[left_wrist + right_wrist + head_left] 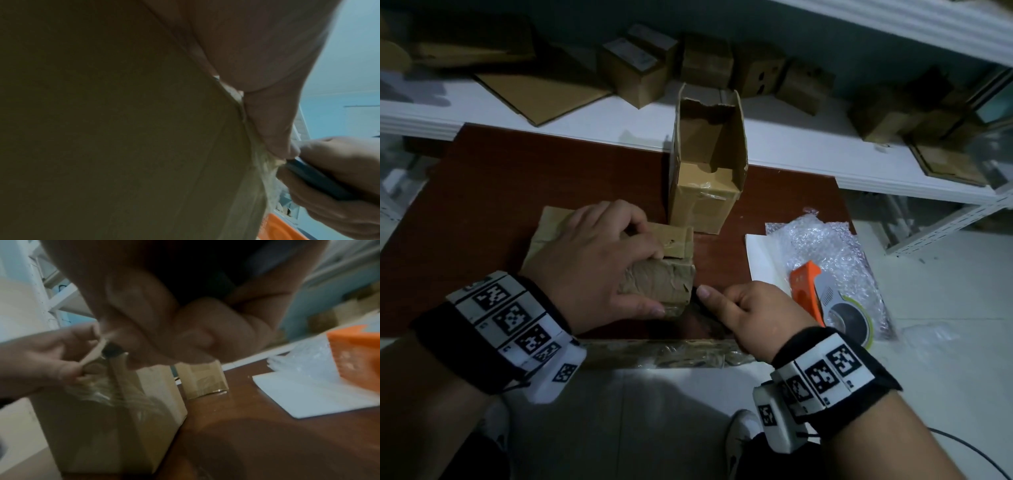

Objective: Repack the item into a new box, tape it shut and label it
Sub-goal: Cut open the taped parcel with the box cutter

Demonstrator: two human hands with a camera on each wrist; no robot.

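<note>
No legible text, brand, number or label in any view. Only signs present: black-and-white square coded markers on the wristbands — left wristband (517,329), right wristband (825,373) — patterns, not readable characters. Pale label on a small box (633,58) on the shelf behind the open box (705,164) — print too blurred to read.

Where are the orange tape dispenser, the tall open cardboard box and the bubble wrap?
orange tape dispenser (804,286), head view, its orange body.
tall open cardboard box (700,202), head view, its front wall.
bubble wrap (822,240), head view, its bare middle.
</note>
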